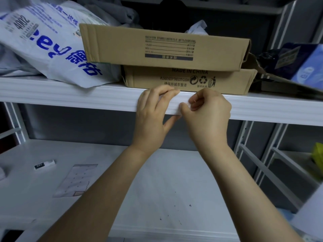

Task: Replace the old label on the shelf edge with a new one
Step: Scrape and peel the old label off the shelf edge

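Together, my left hand [150, 109] and right hand [208, 110] pinched one white label [174, 109] (both closed on it) against the shelf edge [87, 100], below two cardboard boxes [164, 48].

Left hand: your left hand [150, 109] sits at the frame's centre, fingers over the top of the shelf edge [70, 96], thumb underneath.
Right hand: your right hand [208, 110] is just right of it, thumb and forefinger pinched together.
Label: a white label [174, 105] lies on the shelf edge between both hands; whether it is old or new you cannot tell.
Upper shelf: two flat cardboard boxes [166, 49] are stacked directly above your hands, a printed plastic bag [52, 46] at upper left.
Lower shelf: a label sheet [75, 179] and a small black-and-white item [44, 164] lie at lower left.
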